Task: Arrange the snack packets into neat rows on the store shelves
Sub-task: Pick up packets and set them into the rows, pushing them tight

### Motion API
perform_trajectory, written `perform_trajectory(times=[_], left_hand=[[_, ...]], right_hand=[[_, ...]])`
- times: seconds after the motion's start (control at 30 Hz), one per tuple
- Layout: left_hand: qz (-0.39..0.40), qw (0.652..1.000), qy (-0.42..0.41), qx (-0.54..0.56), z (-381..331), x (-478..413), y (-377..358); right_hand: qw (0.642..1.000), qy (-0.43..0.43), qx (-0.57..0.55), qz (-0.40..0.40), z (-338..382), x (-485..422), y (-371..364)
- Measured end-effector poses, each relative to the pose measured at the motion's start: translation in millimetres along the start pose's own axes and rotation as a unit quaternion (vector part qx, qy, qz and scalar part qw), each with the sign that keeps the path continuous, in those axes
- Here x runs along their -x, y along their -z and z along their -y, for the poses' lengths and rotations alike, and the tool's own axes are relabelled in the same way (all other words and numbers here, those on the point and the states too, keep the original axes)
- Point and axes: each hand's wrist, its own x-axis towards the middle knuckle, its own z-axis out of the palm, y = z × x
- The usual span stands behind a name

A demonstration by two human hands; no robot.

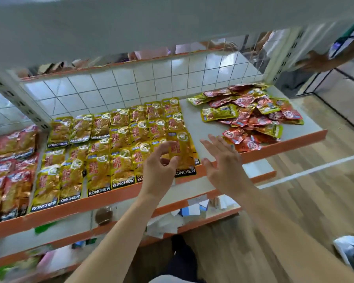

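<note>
ok so the shelf (194, 123) with the orange lip fills most of my feed. Left of the left hand and out beyond it sit the yellow rows (110, 144), overlapped like roof tiles and pretty tidy. Past the right hand, further back, is the loose pile (251, 115) of red and yellow packets. It's all jumbled, with a few right at the shelf lip. Straight ahead of the right hand there's a strip of bare shelf between rows and pile.

The left hand (159, 168) pinches one yellow packet (180, 148) near its lower edge, thumb and fingers curled on it. It's at the right end of the rows and looks raised a bit over them. The right hand (223, 160) is relaxed, fingers spread, holding nothing, just beside the packet.

My worries:
- That packet's bottom end hangs over the front lip, so if I let go too far forward I reckon it slides off to the floor.
- These foil bags look slippery, and nudging the front row while seating it could fan the whole column out.
- A sloppy right-hand sweep into the pile could knock the edge ones off.
</note>
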Motion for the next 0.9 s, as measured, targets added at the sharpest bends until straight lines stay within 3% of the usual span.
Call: perform_trajectory(times=[0.43,0.73,0.9], left_hand=[[-0.012,0.983,-0.081,-0.163,-10,-112,-31],[-0.010,0.971,-0.091,-0.219,-8,-160,-62],[-0.066,0.954,-0.083,-0.279,-2,-180,-73]], right_hand=[[0.996,0.015,0.079,0.031,-35,-98,13],[0.977,0.034,0.177,0.114,-60,-197,8],[0.964,0.062,0.193,0.171,-61,-239,-4]])
